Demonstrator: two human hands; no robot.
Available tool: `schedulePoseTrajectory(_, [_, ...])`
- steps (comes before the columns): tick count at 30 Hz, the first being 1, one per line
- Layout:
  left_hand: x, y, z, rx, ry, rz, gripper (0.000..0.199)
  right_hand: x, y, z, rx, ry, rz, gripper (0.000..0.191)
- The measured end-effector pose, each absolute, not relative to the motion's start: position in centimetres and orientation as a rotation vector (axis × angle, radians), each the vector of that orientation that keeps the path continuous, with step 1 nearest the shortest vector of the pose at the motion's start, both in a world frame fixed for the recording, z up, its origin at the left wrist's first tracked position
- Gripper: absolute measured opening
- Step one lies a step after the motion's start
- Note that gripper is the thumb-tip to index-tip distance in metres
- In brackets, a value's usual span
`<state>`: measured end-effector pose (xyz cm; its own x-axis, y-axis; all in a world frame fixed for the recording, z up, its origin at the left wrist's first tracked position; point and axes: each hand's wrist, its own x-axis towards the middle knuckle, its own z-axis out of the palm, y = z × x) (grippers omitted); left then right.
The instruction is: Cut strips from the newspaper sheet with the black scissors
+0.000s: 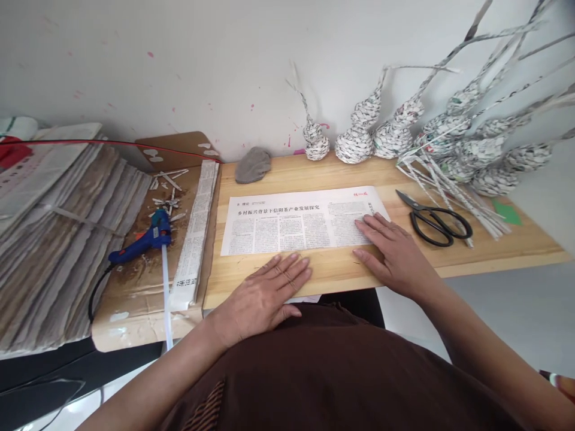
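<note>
A printed newspaper sheet [300,222] lies flat on the wooden tabletop [332,266]. My left hand [265,293] rests flat at the table's front edge, just below the sheet, fingers stretched out and holding nothing. On the sheet's right end lie the fingertips of my right hand [395,251], spread, its thumb on the bare wood. Right of that hand are black-handled scissors [438,222], their blades a little apart. Several rolled paper sticks [467,197] lie beyond the scissors.
Several woven paper gourds [354,140] with long stems stand along the wall. A grey cloth [253,165] sits at the back. To the left are a folded newspaper strip [196,233], a blue glue gun [146,239] with a glue stick, and a tall newspaper stack [58,239].
</note>
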<state>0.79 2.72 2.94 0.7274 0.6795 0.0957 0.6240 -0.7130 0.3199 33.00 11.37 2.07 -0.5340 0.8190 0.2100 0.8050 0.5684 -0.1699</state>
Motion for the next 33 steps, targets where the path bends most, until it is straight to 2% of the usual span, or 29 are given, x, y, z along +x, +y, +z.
schedulePoseTrajectory(4, [0.7, 1.4, 3.7, 2.449, 0.667, 0.336, 0.056, 33.0, 11.5, 2.0, -1.339, -2.532, 0.073, 0.061])
schedulePoseTrajectory(7, [0.5, 0.2, 4.0, 2.204, 0.569, 0.434, 0.052, 33.0, 11.6, 1.9, -1.327, -2.53, 0.055, 0.06])
schedulePoseTrajectory(11, [0.3, -0.5, 3.5, 2.424, 0.909, 0.678, 0.06, 33.2, 11.6, 1.6, -1.305, -2.524, 0.026, 0.059])
schedulePoseTrajectory(14, [0.2, -0.5, 3.0, 2.596, 1.13, 0.56, 0.064, 33.3, 11.7, 1.4, -1.289, -2.518, 0.001, 0.06])
schedulePoseTrajectory(16, [0.2, -0.6, 2.9, 2.535, 0.933, 0.521, 0.052, 33.3, 11.7, 1.4, -1.277, -2.515, -0.004, 0.06])
schedulePoseTrajectory(18, [0.3, -1.0, 2.9, 2.407, 0.803, 0.625, 0.034, 33.3, 11.7, 1.4, -1.266, -2.512, -0.003, 0.06])
schedulePoseTrajectory(20, [0.4, -1.5, 3.0, 2.316, 0.909, 0.788, 0.023, 33.4, 11.7, 1.4, -1.261, -2.508, 0.001, 0.059])
schedulePoseTrajectory(25, [-0.6, -1.3, 4.2, 2.281, 1.31, 1.094, 0.011, 33.5, 11.6, 1.3, -1.242, -2.501, 0.022, 0.056])
schedulePoseTrajectory(27, [-1.5, -0.1, 4.6, 2.34, 1.494, 1.01, 0.017, 33.5, 11.6, 1.4, -1.233, -2.501, 0.026, 0.054])
schedulePoseTrajectory(31, [-2.8, 2.9, 4.0, 2.475, 1.775, 0.604, 0.061, 33.6, 11.1, 1.9, -1.207, -2.536, 0.035, 0.054])
schedulePoseTrajectory(33, [-2.9, 3.9, 3.4, 2.482, 1.853, 0.43, 0.071, 34.0, 10.5, 2.0, -1.177, -2.571, 0.041, 0.055])
